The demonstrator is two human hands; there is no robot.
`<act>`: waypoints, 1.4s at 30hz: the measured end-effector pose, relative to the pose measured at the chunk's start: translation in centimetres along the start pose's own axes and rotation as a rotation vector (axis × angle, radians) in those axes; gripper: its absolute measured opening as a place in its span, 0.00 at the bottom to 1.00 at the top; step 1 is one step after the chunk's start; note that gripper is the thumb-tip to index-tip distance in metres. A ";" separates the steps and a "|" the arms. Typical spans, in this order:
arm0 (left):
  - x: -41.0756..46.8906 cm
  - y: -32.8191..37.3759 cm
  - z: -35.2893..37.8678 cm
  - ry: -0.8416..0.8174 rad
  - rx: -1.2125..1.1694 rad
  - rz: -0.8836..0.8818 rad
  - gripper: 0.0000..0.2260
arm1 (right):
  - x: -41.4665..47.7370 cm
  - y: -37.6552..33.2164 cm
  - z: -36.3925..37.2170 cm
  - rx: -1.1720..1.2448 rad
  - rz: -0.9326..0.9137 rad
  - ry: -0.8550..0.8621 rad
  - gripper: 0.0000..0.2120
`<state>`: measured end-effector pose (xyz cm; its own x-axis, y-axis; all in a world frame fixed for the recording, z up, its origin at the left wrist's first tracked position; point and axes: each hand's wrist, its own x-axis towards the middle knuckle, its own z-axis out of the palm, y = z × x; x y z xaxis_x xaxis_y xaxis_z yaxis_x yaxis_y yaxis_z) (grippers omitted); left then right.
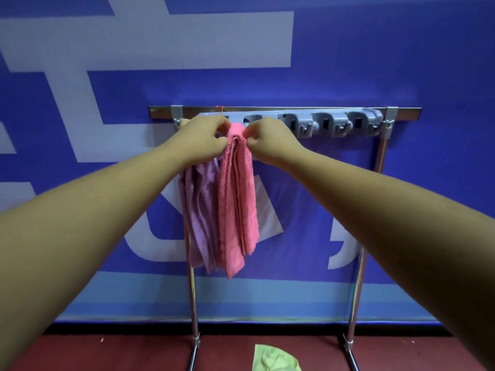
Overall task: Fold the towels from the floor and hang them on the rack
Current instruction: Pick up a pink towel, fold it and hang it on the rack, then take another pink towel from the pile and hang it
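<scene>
A folded pink towel (237, 199) hangs from the grey hook strip (329, 123) of the metal rack (380, 156). My left hand (203, 135) pinches the towel's top from the left. My right hand (267, 140) pinches it from the right. Both hands sit close together at the strip's second hook. A folded purple towel (198, 210) hangs just left of the pink one, partly behind my left wrist. A crumpled light green towel (276, 358) lies on the red floor between the rack's legs.
Three grey hooks on the strip's right half carry nothing. Behind the rack stands a blue banner wall (401, 62) with pale lettering. The rack's chrome legs (192, 317) reach down to the red floor (107, 352).
</scene>
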<state>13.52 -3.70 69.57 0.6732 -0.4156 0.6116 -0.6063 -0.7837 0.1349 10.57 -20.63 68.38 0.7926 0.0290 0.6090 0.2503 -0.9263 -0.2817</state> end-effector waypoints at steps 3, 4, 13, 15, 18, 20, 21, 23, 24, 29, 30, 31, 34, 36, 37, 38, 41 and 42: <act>-3.4 0.2 1.4 0.039 -0.124 0.066 0.24 | -3.2 0.5 0.4 0.088 0.062 0.012 0.17; -4.9 0.4 2.2 0.033 -0.170 0.079 0.26 | -4.7 0.7 0.8 0.101 0.088 -0.004 0.18; -19.3 0.4 13.3 -0.308 -0.316 -0.212 0.08 | -20.1 4.5 8.7 0.112 0.427 -0.279 0.19; -22.4 -0.3 16.1 -0.391 -0.304 -0.325 0.08 | -23.5 5.6 11.1 0.089 0.476 -0.320 0.19; -26.9 -1.1 20.2 -0.501 -0.302 -0.423 0.08 | -28.1 7.0 14.7 0.077 0.528 -0.407 0.22; -29.6 -1.2 22.6 -0.574 -0.303 -0.459 0.08 | -30.9 7.9 16.8 0.078 0.569 -0.476 0.22; -30.9 -1.2 23.8 -0.606 -0.316 -0.475 0.07 | -32.3 8.4 17.9 0.076 0.588 -0.503 0.21; -33.4 -1.1 26.2 -0.655 -0.332 -0.495 0.06 | -35.2 9.4 20.4 0.073 0.619 -0.559 0.20; -34.6 -1.0 27.4 -0.683 -0.332 -0.499 0.06 | -36.5 9.8 21.6 0.077 0.639 -0.593 0.20; -40.5 -0.8 33.7 -0.817 -0.371 -0.502 0.01 | -42.8 12.1 27.0 0.121 0.691 -0.741 0.21; -41.7 -0.8 34.9 -0.838 -0.372 -0.508 0.01 | -43.9 12.5 28.1 0.134 0.700 -0.775 0.20; -42.8 -0.8 36.0 -0.866 -0.368 -0.508 0.02 | -45.0 12.9 29.2 0.148 0.703 -0.811 0.20; -46.2 -1.1 39.5 -0.967 -0.346 -0.505 0.06 | -47.9 14.2 32.1 0.192 0.678 -0.906 0.20; -48.3 -1.3 41.6 -1.045 -0.337 -0.505 0.07 | -49.7 14.9 33.9 0.207 0.633 -0.942 0.18; -49.2 -1.3 42.4 -1.104 -0.329 -0.491 0.07 | -50.4 14.9 34.5 0.217 0.606 -0.968 0.16; -50.2 -1.3 43.2 -1.169 -0.332 -0.485 0.06 | -51.1 14.8 35.2 0.231 0.581 -1.009 0.14; -52.8 -1.1 45.0 -1.320 -0.348 -0.461 0.07 | -53.2 14.2 37.8 0.256 0.496 -1.116 0.10; -53.8 -1.1 45.6 -1.350 -0.360 -0.479 0.08 | -53.9 14.0 38.7 0.250 0.482 -1.156 0.12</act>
<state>-2.75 -1.53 0.93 0.5884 -0.4198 -0.6910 -0.1517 -0.8968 0.4156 -7.14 -20.61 2.93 0.8209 0.1365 -0.5546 -0.1984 -0.8424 -0.5010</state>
